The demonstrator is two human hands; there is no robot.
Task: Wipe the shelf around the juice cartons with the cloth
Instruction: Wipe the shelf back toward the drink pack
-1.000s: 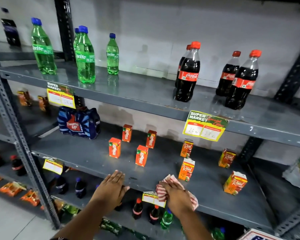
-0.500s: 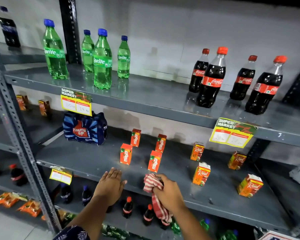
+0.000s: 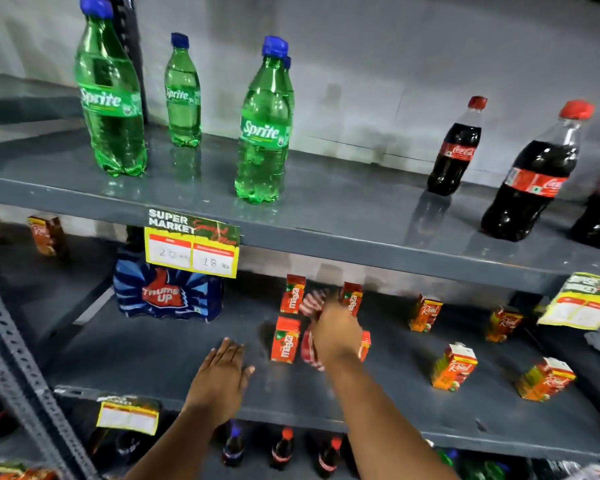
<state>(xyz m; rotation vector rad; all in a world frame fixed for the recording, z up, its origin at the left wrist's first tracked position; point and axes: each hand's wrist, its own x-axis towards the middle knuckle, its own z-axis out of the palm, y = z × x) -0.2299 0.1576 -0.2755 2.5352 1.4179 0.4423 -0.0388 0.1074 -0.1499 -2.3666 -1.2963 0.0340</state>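
The grey middle shelf (image 3: 160, 348) holds several small juice cartons. Red Maaza cartons (image 3: 285, 338) stand in the middle, and orange Real cartons (image 3: 454, 367) stand to the right. My right hand (image 3: 336, 332) reaches in between the Maaza cartons and grips a red-and-white striped cloth (image 3: 310, 342), which trails in front of and below the hand. The hand hides most of one Maaza carton at its right. My left hand (image 3: 222, 374) rests flat on the shelf near the front edge, fingers straight, left of the cartons.
A blue Thums Up pack (image 3: 167, 296) sits at the shelf's left back. Sprite bottles (image 3: 262, 133) and Coca-Cola bottles (image 3: 534, 181) stand on the shelf above, whose edge carries a yellow price tag (image 3: 193, 245). A perforated upright (image 3: 18, 379) bounds the left.
My right hand has moved the cloth from the shelf's front edge leftward and deeper, in between the Maaza cartons. My left hand stays flat on the shelf. The camera has come closer.
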